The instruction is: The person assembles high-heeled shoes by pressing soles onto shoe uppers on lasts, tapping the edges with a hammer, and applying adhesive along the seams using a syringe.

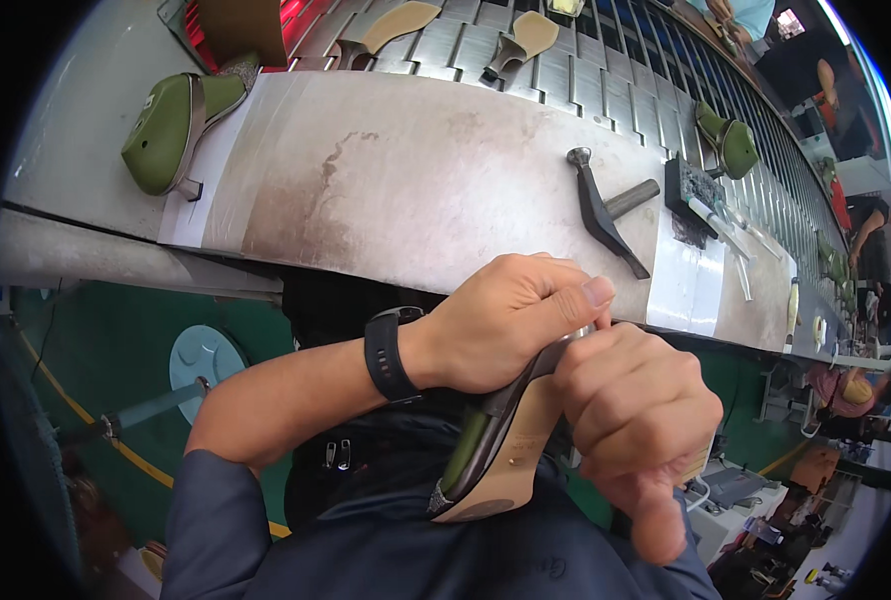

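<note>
A green high-heeled shoe (506,440) with a tan sole is held close to my body, toe end down and heel end up between my hands. My left hand (511,320), with a black watch at its wrist, grips the upper's heel end, thumb across the top. The curled fingers of my right hand (638,405) close round the heel area from the sole side, hiding the heel itself; its thumb points down. A hammer (606,215) with a dark curved head and short handle lies on the worn bench plate (416,180) beyond my hands.
Another green shoe (166,135) rests at the bench's left end. Tan soles (536,35) lie on the metal slat conveyor (436,50), with a green shoe (731,145) farther right. A black block (691,185) and clear tubes (731,240) sit right. A round blue stool (206,360) stands lower left.
</note>
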Motion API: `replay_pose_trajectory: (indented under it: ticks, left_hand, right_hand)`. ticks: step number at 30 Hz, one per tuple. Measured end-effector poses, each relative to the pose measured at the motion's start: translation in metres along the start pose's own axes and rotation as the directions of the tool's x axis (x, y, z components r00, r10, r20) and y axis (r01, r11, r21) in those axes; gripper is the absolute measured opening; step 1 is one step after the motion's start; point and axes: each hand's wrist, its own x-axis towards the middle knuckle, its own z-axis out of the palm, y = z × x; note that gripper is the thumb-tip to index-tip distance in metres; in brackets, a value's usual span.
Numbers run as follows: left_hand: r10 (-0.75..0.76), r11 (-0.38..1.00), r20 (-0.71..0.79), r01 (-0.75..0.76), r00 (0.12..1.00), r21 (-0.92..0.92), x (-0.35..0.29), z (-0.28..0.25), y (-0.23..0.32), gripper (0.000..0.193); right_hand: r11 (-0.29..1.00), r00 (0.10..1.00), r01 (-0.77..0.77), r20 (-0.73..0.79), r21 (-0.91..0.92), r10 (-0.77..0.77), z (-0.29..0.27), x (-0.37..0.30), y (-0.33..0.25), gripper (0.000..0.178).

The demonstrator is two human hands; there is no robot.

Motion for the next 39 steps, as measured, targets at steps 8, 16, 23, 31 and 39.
replay_pose_trajectory:
  ticks: [8,16,23,31,39]
  left_hand:
    - [0.061,0.998,0.035,-0.06,0.998,-0.032,0.0,0.01,-0.002,0.052]
    - [-0.039,0.998,-0.077,0.034,0.996,-0.06,-0.011,0.011,-0.008,0.072]
    - [-0.132,0.964,0.046,0.139,0.99,-0.227,-0.003,-0.009,-0.033,0.087]
    - [-0.085,0.986,-0.059,0.076,0.995,-0.15,-0.008,0.01,-0.021,0.076]
    - [-0.085,0.995,-0.096,0.079,0.992,-0.063,-0.008,0.015,-0.021,0.073]
  right_hand:
    - [0.997,0.991,0.07,-0.116,-0.03,-0.073,0.006,-0.008,-0.009,0.068]
    - [0.999,0.992,-0.03,-0.121,-0.033,0.026,0.007,-0.016,-0.005,0.07]
    - [0.993,0.983,-0.093,-0.168,-0.073,0.079,0.013,-0.016,0.0,0.071]
    - [0.996,0.982,-0.04,-0.189,-0.083,0.024,0.024,-0.019,-0.002,0.07]
    - [0.983,0.985,-0.043,-0.173,-0.178,0.011,0.02,-0.027,-0.005,0.071]
